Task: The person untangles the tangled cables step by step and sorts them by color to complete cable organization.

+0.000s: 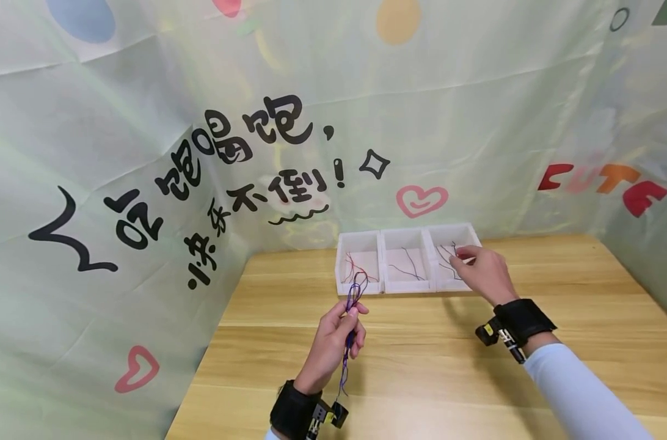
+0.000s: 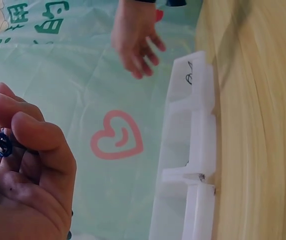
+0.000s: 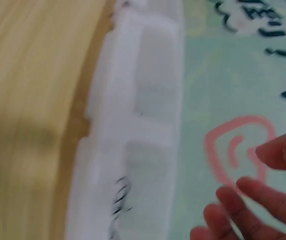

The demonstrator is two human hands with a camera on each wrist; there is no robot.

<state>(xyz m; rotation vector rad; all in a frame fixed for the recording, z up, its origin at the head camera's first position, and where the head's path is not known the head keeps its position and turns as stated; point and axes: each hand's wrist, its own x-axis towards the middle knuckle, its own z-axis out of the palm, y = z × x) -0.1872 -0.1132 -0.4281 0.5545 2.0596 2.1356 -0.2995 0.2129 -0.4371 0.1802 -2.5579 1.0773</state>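
Though thin, blue wires (image 2: 0, 144) in loops

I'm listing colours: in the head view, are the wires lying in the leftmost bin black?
No, the wires in that bin look red.

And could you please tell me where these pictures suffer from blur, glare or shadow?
Head view: pale glare on the tabletop, soft shadow left of the right sleeve; left wrist view: a shadow streak on the tabletop, the right hand slightly soft; right wrist view: the white compartments plainly blurred.
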